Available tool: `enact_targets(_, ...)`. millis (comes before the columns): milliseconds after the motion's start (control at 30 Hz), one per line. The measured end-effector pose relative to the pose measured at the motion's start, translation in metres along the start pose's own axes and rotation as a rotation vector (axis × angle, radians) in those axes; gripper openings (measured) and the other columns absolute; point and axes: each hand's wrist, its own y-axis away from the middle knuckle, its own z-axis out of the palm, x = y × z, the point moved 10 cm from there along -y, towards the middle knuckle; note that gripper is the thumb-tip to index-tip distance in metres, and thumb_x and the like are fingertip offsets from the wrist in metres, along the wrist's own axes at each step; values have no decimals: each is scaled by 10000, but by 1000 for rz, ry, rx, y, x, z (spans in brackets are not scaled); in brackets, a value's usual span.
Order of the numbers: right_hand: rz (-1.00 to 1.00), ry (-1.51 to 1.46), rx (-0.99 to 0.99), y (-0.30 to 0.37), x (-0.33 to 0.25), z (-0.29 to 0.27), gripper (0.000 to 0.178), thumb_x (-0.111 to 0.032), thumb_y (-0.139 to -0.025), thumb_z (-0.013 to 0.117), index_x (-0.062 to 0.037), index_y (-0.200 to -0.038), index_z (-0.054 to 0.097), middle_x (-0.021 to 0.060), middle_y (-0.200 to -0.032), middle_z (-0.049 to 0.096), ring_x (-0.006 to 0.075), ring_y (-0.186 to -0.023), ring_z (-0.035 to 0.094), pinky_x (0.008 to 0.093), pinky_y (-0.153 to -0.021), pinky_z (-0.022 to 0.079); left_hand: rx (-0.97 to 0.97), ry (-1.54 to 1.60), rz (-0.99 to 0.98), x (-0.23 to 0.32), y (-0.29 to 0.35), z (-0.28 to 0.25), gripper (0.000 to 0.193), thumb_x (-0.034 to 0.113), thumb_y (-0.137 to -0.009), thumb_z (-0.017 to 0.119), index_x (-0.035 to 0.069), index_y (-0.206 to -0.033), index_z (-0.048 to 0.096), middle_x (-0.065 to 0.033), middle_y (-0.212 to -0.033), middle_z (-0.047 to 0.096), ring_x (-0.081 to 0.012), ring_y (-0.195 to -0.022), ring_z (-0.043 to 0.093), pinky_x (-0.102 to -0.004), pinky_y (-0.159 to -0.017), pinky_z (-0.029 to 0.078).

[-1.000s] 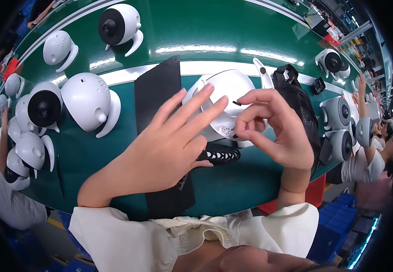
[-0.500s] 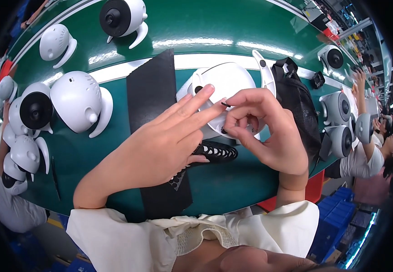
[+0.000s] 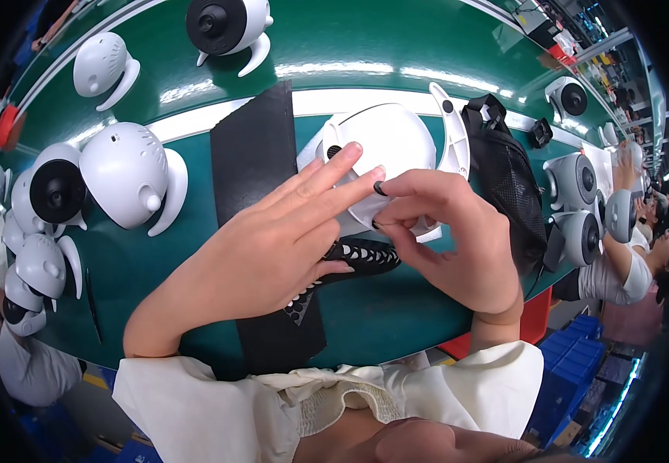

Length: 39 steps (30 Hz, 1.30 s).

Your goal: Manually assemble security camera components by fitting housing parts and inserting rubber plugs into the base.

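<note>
My left hand reaches across the middle with two fingers stretched out. Its thumb and lower fingers grip a curled black sheet with rows of punched holes. My right hand is bent into a pinch against the left fingertips. A small black pad shows at its index fingertip, and another dark spot is at the thumb tip. Just beyond both hands lies a white rounded device, partly covered by them. Its splayed white leg has a dark round spot near the end.
A black mat lies under my left arm. At the right sits a black mesh bag. White round devices stand at the left, others at the right. A thin black tool lies at left. Other people work at both sides.
My right fingers have closed in slightly and moved a little left and down, with the black pad now close to the left fingertip. My left hand stays nearly still, holding the sheet.
</note>
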Motion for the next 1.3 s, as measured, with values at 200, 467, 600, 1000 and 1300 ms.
enact_targets(200, -160, 161, -33, 4, -14, 7, 416, 91, -634, 610, 13, -1031, 511, 71, -767, 583, 155, -673, 572, 261, -570, 449, 14, 3, -11, -4, 5, -3, 268, 46, -606, 695, -28, -705, 458, -171, -1266, 411, -388, -1248, 266, -454, -985, 300)
enact_targets(467, -376, 573, -134, 17, -41, 27, 406, -49, -665, 616, 58, -1051, 545, 85, -950, 610, 209, -879, 572, 285, -680, 458, -5, 61, -20, -7, 10, -7, 278, 38, -577, 690, -50, -683, 448, -157, -1298, 390, -388, -1259, 242, -459, -994, 286)
enact_targets(600, 8, -302, -193, 5, 12, 0, 548, -17, -697, 641, 24, -1187, 401, 143, -994, 623, 214, -891, 596, 297, -761, 451, -9, 59, -14, -6, 11, -7, 278, 45, -587, 685, -39, -673, 434, -167, -1296, 391, -397, -1259, 237, -471, -996, 273)
enact_targets(1000, 44, -105, -59, -6, 26, -14, 67, 50, -733, 567, 27, -795, 561, 148, -1029, 509, 182, -853, 529, 261, -750, 424, -31, 19, -20, -8, 10, -5, 287, 79, -625, 671, -23, -685, 409, -202, -1284, 396, -424, -1252, 240, -461, -997, 262)
enact_targets(1300, 22, -28, -12, -7, 23, -12, 99, 58, -683, 602, 19, -773, 585, 122, -973, 544, 190, -821, 548, 259, -721, 451, -22, 15, -23, -10, 11, -7, 281, 88, -632, 670, -23, -686, 417, -199, -1269, 416, -419, -1245, 258, -453, -992, 272)
